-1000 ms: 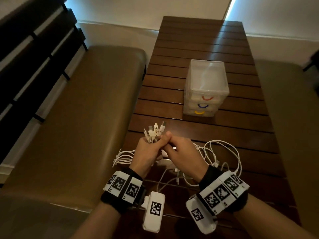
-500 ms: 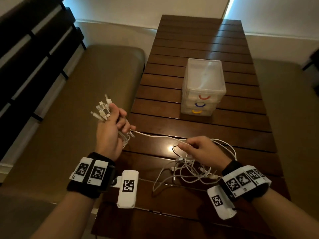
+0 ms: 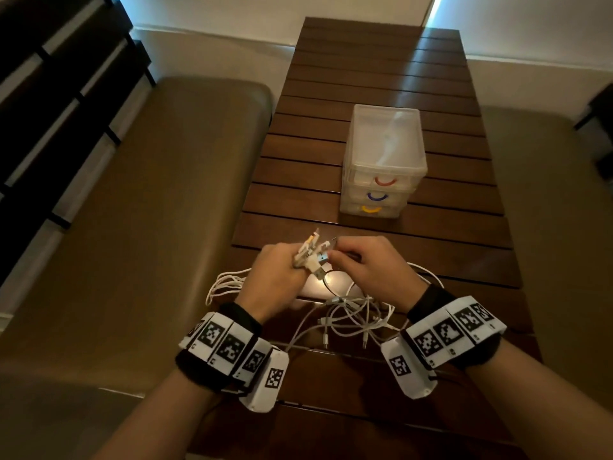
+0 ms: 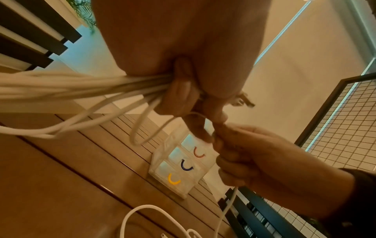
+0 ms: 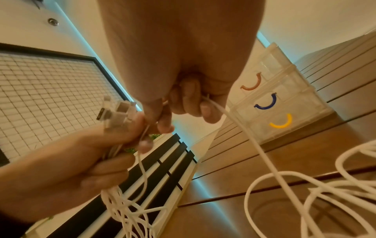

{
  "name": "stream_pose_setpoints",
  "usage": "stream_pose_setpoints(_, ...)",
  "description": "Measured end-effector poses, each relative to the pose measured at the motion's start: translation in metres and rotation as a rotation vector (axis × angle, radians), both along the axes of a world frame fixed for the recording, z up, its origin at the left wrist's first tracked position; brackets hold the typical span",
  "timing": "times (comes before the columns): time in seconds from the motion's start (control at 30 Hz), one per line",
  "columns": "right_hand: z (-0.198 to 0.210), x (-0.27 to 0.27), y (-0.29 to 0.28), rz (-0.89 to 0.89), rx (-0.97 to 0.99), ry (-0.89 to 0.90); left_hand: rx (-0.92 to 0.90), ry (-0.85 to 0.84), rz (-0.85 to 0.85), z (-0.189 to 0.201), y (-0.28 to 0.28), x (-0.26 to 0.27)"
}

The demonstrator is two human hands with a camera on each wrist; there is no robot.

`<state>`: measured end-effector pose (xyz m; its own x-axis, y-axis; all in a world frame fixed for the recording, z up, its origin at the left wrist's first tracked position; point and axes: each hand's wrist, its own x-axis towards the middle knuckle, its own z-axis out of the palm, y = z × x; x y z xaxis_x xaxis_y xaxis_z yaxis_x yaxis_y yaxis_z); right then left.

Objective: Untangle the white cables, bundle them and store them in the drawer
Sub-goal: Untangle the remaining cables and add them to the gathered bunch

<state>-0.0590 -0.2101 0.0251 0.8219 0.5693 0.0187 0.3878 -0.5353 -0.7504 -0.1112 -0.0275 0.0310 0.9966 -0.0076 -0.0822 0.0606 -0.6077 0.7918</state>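
a bunch of white cables (image 3: 308, 257) is gripped in the left hand (image 3: 277, 277), plug ends fanned upward above the table (image 3: 381, 240). 1 cable end is pinched by the right hand (image 3: 371, 267), touching the bunch at its 3 o'clock side. the loose tangle (image 3: 351, 320) lies at 6 o'clock of both hands. the drawer unit (image 3: 384, 167), with all 3 drawers closed, stands at 12 o'clock. judged advisable: the pinched end is to be laid level with the gathered plugs before regripping, and slack drawn gently so that knots are not tightened.
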Motion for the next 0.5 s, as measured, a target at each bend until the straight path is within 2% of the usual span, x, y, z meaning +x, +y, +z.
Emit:
stream_pose_setpoints(0.13, 0.002, -0.002, -0.007, 0.011, -0.003, 0.084, -0.052, -0.043, 0.046, 0.011, 0.014, 0.001)
stream_pose_setpoints(0.23, -0.004, -0.005, -0.012, -0.007, 0.000, 0.166, -0.213, -0.103, 0.235, 0.022, 0.032, 0.003)
stream_pose_setpoints(0.37, -0.011, -0.004, -0.009, -0.019, -0.015, 0.175, -0.214, -0.179, 0.393, 0.026, 0.058, 0.001)
stream_pose_setpoints(0.5, -0.019, 0.003, 0.008, 0.046, -0.124, 0.149, -0.283, -0.199, 0.588, 0.023, 0.078, -0.008)
